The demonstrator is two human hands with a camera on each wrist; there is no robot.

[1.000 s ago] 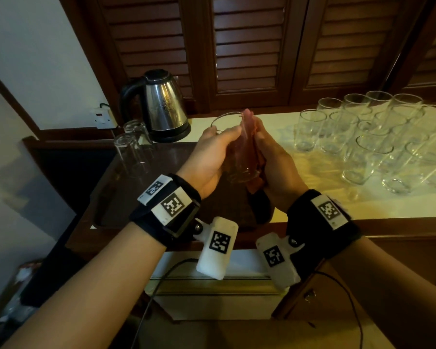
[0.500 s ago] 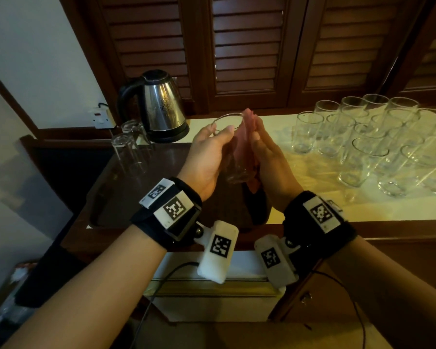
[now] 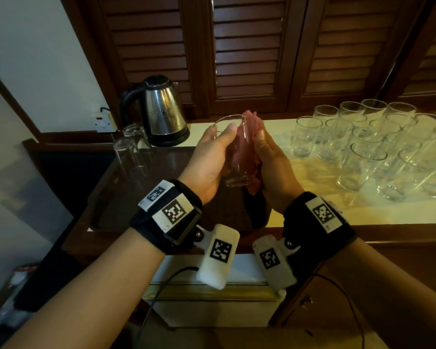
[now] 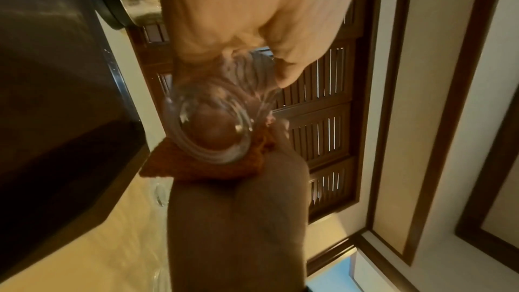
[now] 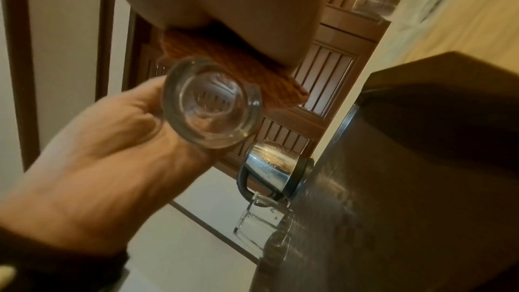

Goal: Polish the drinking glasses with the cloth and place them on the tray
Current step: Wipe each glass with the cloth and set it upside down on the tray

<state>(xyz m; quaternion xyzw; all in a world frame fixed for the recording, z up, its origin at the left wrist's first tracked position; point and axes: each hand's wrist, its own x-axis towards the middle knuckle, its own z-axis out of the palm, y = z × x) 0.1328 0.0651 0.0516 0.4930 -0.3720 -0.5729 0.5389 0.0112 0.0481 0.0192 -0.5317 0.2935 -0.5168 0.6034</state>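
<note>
A clear drinking glass (image 3: 234, 159) is held tilted above the dark tray (image 3: 116, 197), with its rim pointing away from me. My left hand (image 3: 219, 139) grips it from the left, fingers curled round its wall. My right hand (image 3: 267, 152) holds the pink-orange cloth (image 3: 248, 122) against the glass's right side, thumb along it. The wrist views show the thick glass base (image 4: 213, 128) (image 5: 210, 108), the cloth (image 4: 202, 170) (image 5: 224, 61) beside it, the left hand (image 5: 112, 152) and the right hand (image 4: 238, 219). The right fingers are hidden behind the cloth.
Two glasses (image 3: 130, 157) stand upside down at the tray's far left. A steel kettle (image 3: 161, 112) sits behind the tray. Several more glasses (image 3: 368, 147) crowd the pale counter on the right. Louvred wooden doors (image 3: 247, 46) close off the back.
The right hand with the cloth has shifted slightly against the glass. The left hand keeps the same grip and the glass stays in place.
</note>
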